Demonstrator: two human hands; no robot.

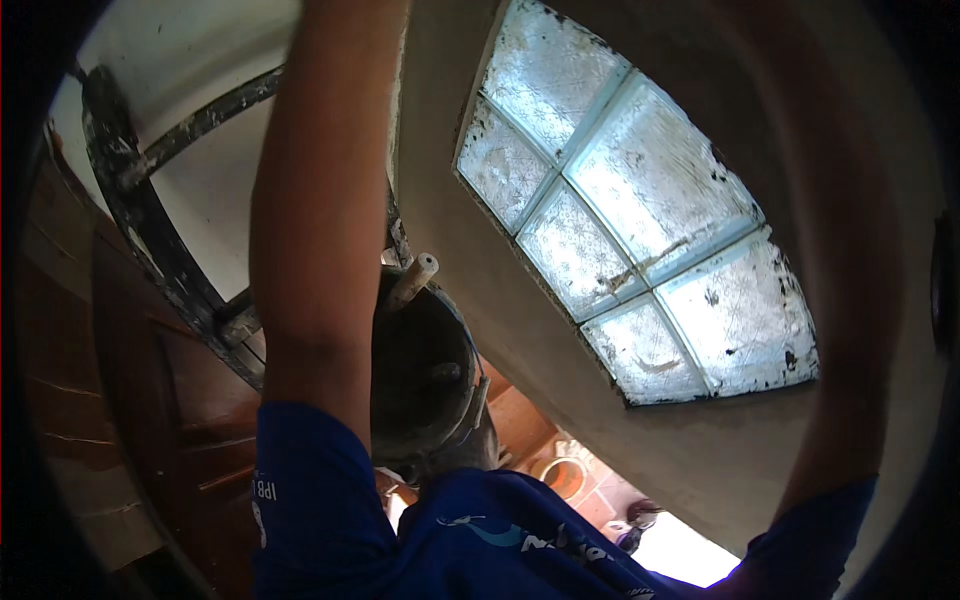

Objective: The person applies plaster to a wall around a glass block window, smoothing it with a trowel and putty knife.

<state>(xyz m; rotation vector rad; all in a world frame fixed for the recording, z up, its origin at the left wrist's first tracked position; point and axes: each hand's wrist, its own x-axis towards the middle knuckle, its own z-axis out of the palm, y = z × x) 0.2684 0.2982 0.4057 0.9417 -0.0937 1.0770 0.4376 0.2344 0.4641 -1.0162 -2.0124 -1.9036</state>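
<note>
My left arm (320, 240) reaches up past the top edge, so my left hand is out of sight. My right arm (835, 260) also stretches upward at the right, its hand hidden beyond the frame. Between them is a grey plastered wall (480, 290) around a panel of glass blocks (660, 170) with dark specks. Behind my left arm, a dark bucket (415, 395) has a cylindrical wooden handle (410, 280) standing out of it. I cannot see what either hand holds or touches.
A paint-splattered dark ladder (130, 170) is at the left, over a brown panelled wooden door (180, 400). Below, on reddish floor tiles (590, 490), are a round orange container (560, 462) and some small dark and purple objects (630, 535) that I cannot make out.
</note>
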